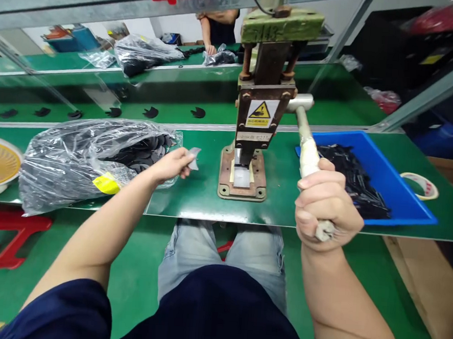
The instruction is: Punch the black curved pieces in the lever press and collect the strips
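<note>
The left hand (174, 165) pinches a small grey, apparently plastic piece (194, 158) in its grip; the right hand (327, 206) clasps a long, white-wrapped lever (309, 150).

We are in a factory workshop. A hand press (267, 94) with a warning label (260, 114) stands on our green bench (193, 203), near a blue bin (396, 187) of black parts (351, 177).

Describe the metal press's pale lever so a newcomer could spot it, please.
On the green table stands a tall brown metal press. The pale, rod-shaped lever slants from its right side; unlike neighbouring parts, the right hand grips it.
</note>
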Demonstrator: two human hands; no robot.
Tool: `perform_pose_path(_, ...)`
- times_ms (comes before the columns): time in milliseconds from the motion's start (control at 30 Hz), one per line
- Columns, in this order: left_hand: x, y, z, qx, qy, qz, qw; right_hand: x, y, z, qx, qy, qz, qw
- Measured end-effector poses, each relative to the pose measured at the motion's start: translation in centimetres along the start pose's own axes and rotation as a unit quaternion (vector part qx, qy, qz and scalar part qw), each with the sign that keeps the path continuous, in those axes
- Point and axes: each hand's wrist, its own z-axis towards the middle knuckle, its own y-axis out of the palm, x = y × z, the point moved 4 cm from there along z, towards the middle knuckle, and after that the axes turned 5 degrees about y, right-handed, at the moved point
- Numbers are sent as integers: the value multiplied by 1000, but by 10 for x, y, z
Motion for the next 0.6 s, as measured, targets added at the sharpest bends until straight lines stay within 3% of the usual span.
perform_pose_path(100, 17, 67, 10, -73, 2, -123, 990, -10, 0, 4, 1, -73, 3, 997)
perform_pose_path(200, 31, 104, 29, -91, 6, -137, 986, -11, 0, 5, -10, -68, -7, 998)
perform_pose_path(367, 41, 122, 57, -85, -3, -95, 992, -10, 0, 2, -8, -66, -38, 997)
perform_pose_path(600, 43, 125, 66, -113, -58, -81, 989, -7, -1, -3, 1, -52, -19, 998)
